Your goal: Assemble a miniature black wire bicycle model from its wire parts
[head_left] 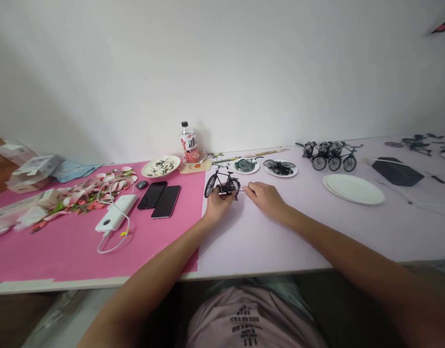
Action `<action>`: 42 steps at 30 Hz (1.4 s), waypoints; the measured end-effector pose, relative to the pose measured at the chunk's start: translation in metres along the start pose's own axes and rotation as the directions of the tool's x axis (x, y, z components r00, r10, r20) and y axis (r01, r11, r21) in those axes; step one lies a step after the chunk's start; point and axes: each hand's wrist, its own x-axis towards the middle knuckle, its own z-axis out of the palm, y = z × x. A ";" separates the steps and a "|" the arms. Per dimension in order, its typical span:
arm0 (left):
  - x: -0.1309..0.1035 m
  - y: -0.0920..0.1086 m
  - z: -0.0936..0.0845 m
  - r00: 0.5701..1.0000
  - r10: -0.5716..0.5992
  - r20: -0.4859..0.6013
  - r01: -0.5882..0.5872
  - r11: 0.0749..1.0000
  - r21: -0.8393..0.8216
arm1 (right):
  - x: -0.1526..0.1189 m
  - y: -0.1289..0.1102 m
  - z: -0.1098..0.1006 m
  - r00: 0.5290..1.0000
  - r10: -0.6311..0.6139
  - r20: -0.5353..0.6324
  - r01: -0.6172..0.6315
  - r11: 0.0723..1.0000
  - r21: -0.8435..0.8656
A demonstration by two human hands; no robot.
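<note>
My left hand (218, 205) is closed around the lower part of a black miniature bicycle (222, 185), which it holds upright above the table. Both wheels, the handlebar and the saddle show; the fingers hide part of the frame's underside. Close by on the right, my right hand (265, 197) pinches a thin rod (243, 189) whose tip points at the rear wheel. Most of that rod is covered by the fingers, so its kind is unclear. Behind the hands, white plates hold dark green wheel-like parts (245, 165) and black bicycle parts (280, 167).
Several assembled miniature bicycles (331, 157) stand at the back right, behind stacked white plates (354, 189) and a dark hexagonal piece (396, 171). Left, on a pink sheet, lie two phones (166, 202), a white power bank (116, 213) and scattered petals. A drink bottle (189, 144) stands against the wall.
</note>
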 end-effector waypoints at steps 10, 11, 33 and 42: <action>0.000 0.004 -0.003 0.999 0.022 -0.026 -0.023 1.000 -0.009 | -0.001 0.006 -0.006 0.998 -0.047 0.034 0.034 0.951 0.307; -0.001 0.004 -0.002 0.999 0.029 -0.028 -0.030 0.999 -0.018 | -0.001 0.007 -0.005 0.998 -0.059 0.034 0.046 0.949 0.312; -0.003 0.001 0.003 0.998 0.021 -0.067 -0.023 0.999 -0.038 | -0.002 0.005 0.013 0.993 -0.007 -0.121 0.011 0.999 0.031; -0.001 0.001 0.003 0.992 0.105 -0.064 -0.106 0.994 0.001 | -0.006 -0.005 -0.004 0.999 0.045 0.013 -0.047 0.966 0.255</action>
